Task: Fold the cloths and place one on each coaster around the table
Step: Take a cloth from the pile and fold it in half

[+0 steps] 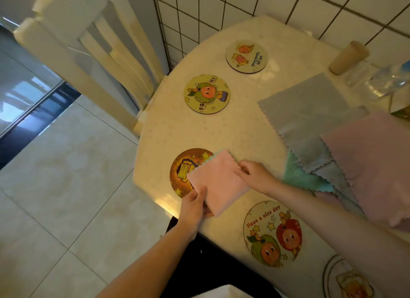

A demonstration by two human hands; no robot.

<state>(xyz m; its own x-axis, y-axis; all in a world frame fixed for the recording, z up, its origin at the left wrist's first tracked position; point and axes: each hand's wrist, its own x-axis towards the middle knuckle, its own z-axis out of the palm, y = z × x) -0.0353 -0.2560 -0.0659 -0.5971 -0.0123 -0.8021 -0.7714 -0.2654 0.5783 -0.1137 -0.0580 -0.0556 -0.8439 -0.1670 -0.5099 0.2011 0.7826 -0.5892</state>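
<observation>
head view: folded pink cloth (218,181) was pinched by left hand (195,205) at near corner and right hand (255,175) at right edge, half over dark coaster (188,172), which lay just left; left hand nearer.

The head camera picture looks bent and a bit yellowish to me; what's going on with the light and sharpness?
Head view: wide-angle lens bows the tiled wall and chair; warm dim light, a bright glare patch on the table edge; the clear bottle at right looks smeared and soft.
</observation>
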